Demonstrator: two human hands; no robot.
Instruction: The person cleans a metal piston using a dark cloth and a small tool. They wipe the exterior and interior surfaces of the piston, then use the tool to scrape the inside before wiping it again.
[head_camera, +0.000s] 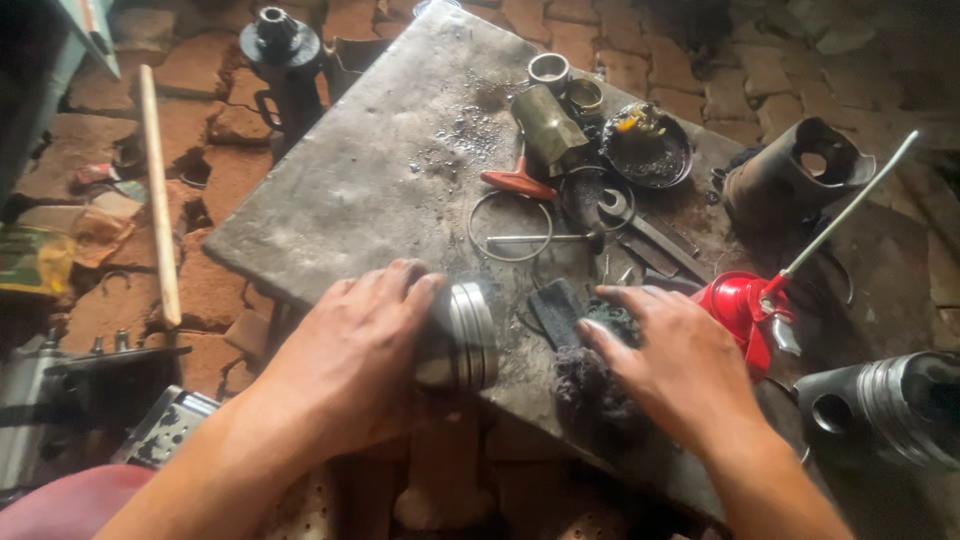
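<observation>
My left hand (352, 352) wraps around a metal piston (462, 336) with grooved rings, lying on its side at the near edge of a grey steel plate (350, 190). My right hand (672, 362) rests palm down on a dark rag (590, 378), fingers spread, beside a small dark abrasive pad (556, 308). A red oil can (742, 306) with a long metal spout stands just right of that hand.
On the plate lie a wire ring (510, 228), red-handled pliers (518, 184), a brass-coloured sleeve (548, 128), metal rings and a black dish of grease (646, 150). Two other pistons (790, 172) (890, 402) sit at the right. A wooden handle (158, 190) and a jack (284, 62) stand on the brick floor.
</observation>
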